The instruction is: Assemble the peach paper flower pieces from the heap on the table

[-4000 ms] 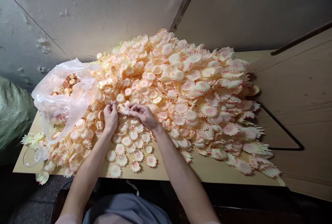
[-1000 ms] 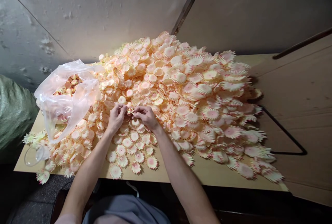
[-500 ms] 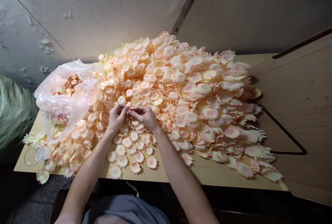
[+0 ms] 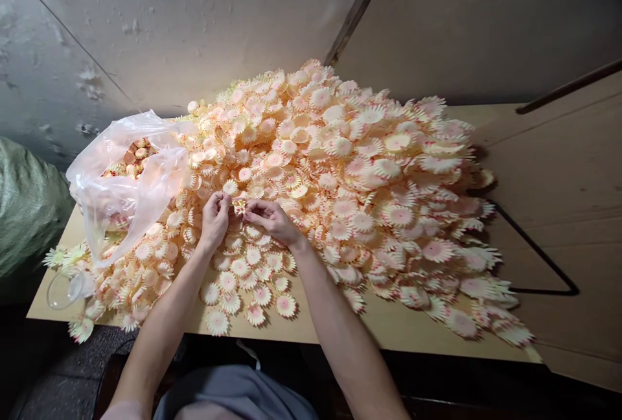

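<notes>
Between my two hands is a small artificial flower piece (image 4: pixel 239 205), cream with red-tinged jagged edges. My left hand (image 4: pixel 215 218) pinches its left side with closed fingers. On the other side, the thumb and fingers of my right hand (image 4: pixel 273 220) close on its right edge. A large heap of similar cream and pink flower pieces (image 4: pixel 359 167) spreads behind and to the right of my hands. Several flat flower pieces (image 4: pixel 261 294) lie on the table below my wrists.
A translucent plastic bag (image 4: pixel 168 177) with small curled flower pieces inside stands at the left. Near the front left corner of the wooden table (image 4: pixel 311 329) is a clear round cup (image 4: pixel 61 290). A green sack (image 4: pixel 29 212) bulges beside the table; cardboard (image 4: pixel 573 212) borders the right.
My hands have moved slightly apart, and the flower piece between them now shows more fully. The whole view has shifted a little.
</notes>
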Demonstrator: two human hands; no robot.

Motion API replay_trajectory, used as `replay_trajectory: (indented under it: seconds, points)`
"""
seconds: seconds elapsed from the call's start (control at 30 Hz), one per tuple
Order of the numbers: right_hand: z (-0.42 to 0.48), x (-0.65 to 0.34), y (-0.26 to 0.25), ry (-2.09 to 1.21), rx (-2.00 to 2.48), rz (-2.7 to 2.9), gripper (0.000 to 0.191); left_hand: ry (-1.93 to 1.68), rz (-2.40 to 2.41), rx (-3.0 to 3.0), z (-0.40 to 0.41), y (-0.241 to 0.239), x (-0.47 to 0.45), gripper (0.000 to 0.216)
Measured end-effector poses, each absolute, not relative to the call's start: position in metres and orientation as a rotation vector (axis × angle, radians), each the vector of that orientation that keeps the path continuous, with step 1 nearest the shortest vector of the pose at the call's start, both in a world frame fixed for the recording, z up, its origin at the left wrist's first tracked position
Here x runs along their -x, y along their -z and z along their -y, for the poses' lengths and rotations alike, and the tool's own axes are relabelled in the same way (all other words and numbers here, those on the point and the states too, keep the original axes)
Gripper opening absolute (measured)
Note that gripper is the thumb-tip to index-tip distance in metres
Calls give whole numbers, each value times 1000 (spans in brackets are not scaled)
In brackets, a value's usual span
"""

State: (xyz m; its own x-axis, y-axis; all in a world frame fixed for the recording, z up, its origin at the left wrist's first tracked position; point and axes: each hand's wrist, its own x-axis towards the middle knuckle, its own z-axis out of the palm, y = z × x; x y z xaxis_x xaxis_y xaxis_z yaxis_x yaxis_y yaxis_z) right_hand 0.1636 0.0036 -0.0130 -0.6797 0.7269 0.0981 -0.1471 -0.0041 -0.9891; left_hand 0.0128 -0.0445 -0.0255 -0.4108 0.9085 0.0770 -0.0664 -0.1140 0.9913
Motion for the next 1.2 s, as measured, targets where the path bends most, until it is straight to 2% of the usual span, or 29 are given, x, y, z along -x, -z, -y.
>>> replay_trajectory:
  seconds: [0.4, 0.87, 1.2]
  points:
    - [-6, -159, 25, -1744, 708, 1455, 25, -1532, -1280, -1138, 48, 17, -20, 31]
    - [-3, -160, 13, -1725, 578, 1716, 22, -1651, -1446, -1004, 46, 23, -12, 34]
    - [-1, -163, 7, -1830, 460, 1641, 17, -1652, -1264, -881, 43, 32, -11, 35]
